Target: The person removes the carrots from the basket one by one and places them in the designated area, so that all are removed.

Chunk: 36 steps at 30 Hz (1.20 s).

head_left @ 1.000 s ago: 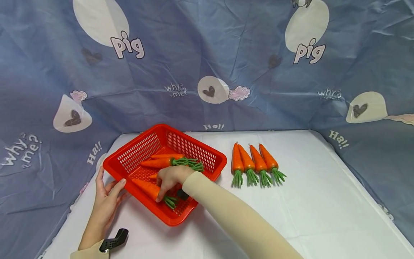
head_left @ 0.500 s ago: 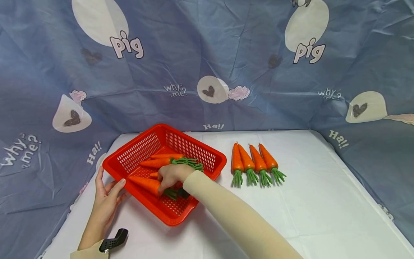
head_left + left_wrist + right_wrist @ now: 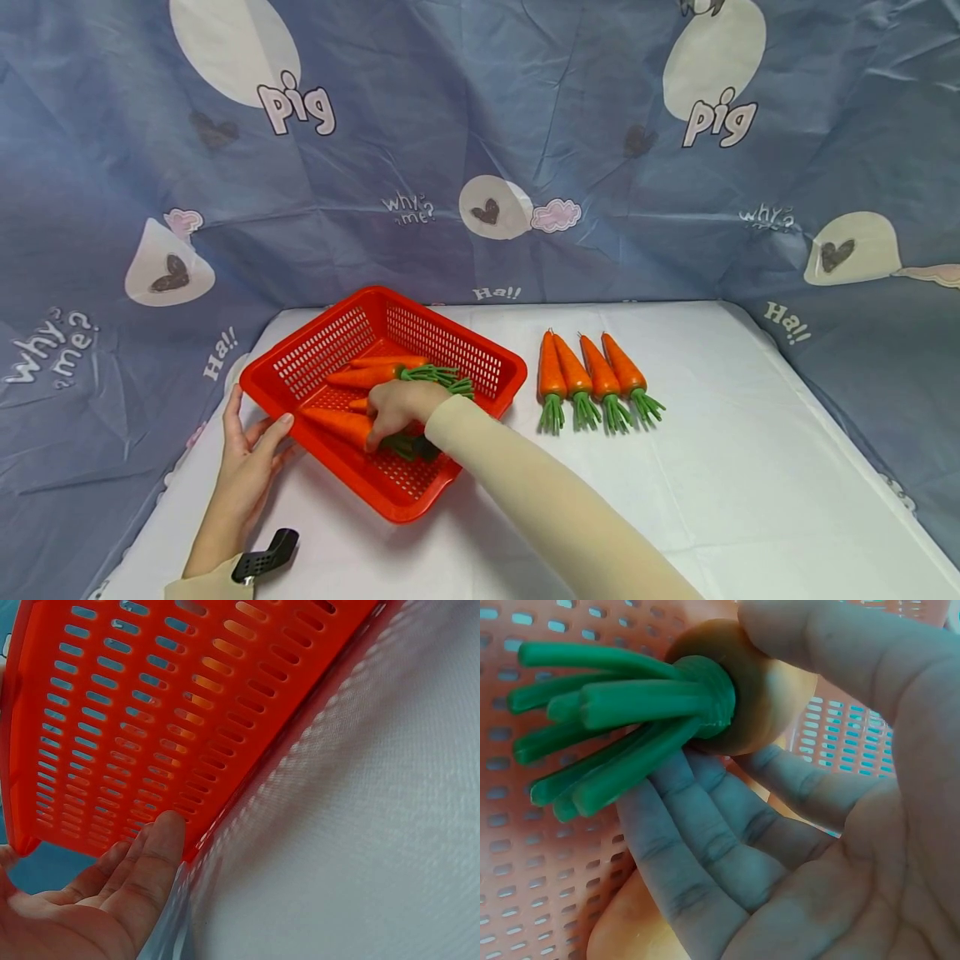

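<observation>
A red slotted plastic basket [image 3: 322, 350] stands turned cornerwise on the left half of the table. My right hand [image 3: 401, 408] reaches into it and grips an orange carrot [image 3: 337, 423] near the crown. In the right wrist view, thumb and fingers lie round that crown, and the green stem tops [image 3: 615, 712] stick out beyond. Two more carrots [image 3: 363, 377] lie side by side at the basket's far side, and an orange tip [image 3: 358, 405] shows beside my right hand. At the basket's left corner rests my left hand [image 3: 247, 467], its fingers [image 3: 154, 859] extended against the slotted outer wall.
Several carrots [image 3: 592, 367] lie in a row right of the basket, tips away from me, green tops towards me. A white cloth covers the table [image 3: 720, 467]. Behind it hangs a blue printed curtain [image 3: 420, 125].
Since a second ago my right hand has shifted the gripped carrot slightly up and left inside the basket. The left hand and the basket have stayed in place.
</observation>
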Each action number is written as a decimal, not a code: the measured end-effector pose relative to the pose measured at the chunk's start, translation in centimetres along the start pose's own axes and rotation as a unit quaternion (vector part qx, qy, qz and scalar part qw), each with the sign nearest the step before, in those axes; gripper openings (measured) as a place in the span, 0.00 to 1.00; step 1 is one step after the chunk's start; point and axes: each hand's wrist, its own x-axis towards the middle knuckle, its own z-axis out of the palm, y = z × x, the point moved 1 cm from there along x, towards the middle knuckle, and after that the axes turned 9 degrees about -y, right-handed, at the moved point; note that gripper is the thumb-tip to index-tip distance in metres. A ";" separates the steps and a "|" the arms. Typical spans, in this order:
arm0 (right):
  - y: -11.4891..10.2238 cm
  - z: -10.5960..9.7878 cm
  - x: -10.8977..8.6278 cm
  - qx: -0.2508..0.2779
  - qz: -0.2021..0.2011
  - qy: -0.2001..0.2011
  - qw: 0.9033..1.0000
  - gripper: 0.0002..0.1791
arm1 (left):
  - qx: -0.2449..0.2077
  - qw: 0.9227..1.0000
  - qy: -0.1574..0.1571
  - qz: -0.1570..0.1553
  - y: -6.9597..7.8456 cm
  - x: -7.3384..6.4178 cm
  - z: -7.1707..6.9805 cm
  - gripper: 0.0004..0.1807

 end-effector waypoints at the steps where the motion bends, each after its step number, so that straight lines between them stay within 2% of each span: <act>1: 0.1 -0.1 0.0 0.004 0.001 0.000 1.000 0.23 | 0.000 1.000 -0.001 0.001 0.0 0.0 0.0 0.53; 4: 0.4 -0.3 -0.1 0.008 0.001 0.001 1.000 0.22 | 0.000 1.000 -0.002 0.003 0.1 0.0 0.0 0.53; 10: 1.2 -0.8 -0.6 0.020 -0.016 0.001 1.000 0.31 | 0.004 1.000 0.001 -0.001 0.1 0.0 0.1 0.53; 13: 1.6 -1.0 -1.0 0.028 -0.016 0.007 0.999 0.32 | 0.007 1.000 0.004 -0.004 0.1 0.0 0.1 0.53; 15: 1.9 -1.1 -1.2 0.051 -0.026 0.012 0.998 0.29 | 0.009 1.000 0.005 -0.005 0.0 0.0 0.0 0.53; 18: 2.2 -1.2 -1.6 0.085 -0.056 0.028 0.994 0.20 | 0.011 1.000 0.005 -0.007 0.0 0.0 0.0 0.53; 19: 2.3 -1.3 -1.7 0.095 -0.068 0.033 0.993 0.22 | 0.011 1.000 0.005 -0.007 0.0 0.0 0.0 0.53; 21: 2.5 -1.4 -2.0 0.110 -0.082 0.041 0.990 0.19 | 0.013 1.000 0.006 -0.009 0.0 0.0 0.0 0.53; 22: 2.7 -1.5 -2.1 0.112 -0.087 0.046 0.989 0.21 | 0.014 1.000 0.007 -0.010 0.0 0.0 0.0 0.53; 25: 3.1 -1.8 -2.5 0.117 -0.095 0.050 0.987 0.40 | 0.015 1.000 0.009 -0.014 0.0 0.1 0.0 0.54; 26: 3.2 -1.9 -2.6 0.120 -0.091 0.050 0.987 0.35 | 0.016 1.000 0.010 -0.014 0.0 0.2 0.0 0.54; 28: 3.3 -2.1 -2.8 0.123 -0.094 0.054 0.986 0.38 | 0.015 1.000 0.010 -0.014 -0.1 0.2 0.0 0.54; 30: 3.4 -2.2 -3.0 0.130 -0.083 0.057 0.986 0.30 | 0.014 1.000 0.009 -0.013 -0.1 0.2 -0.1 0.54; 32: 3.6 -2.3 -3.2 0.137 -0.079 0.062 0.985 0.26 | 0.015 1.000 0.009 -0.012 -0.1 0.2 -0.1 0.54; 36: 4.2 -2.6 -3.5 0.144 -0.079 0.074 0.984 0.29 | 0.014 1.000 0.008 -0.011 -0.1 0.2 0.0 0.54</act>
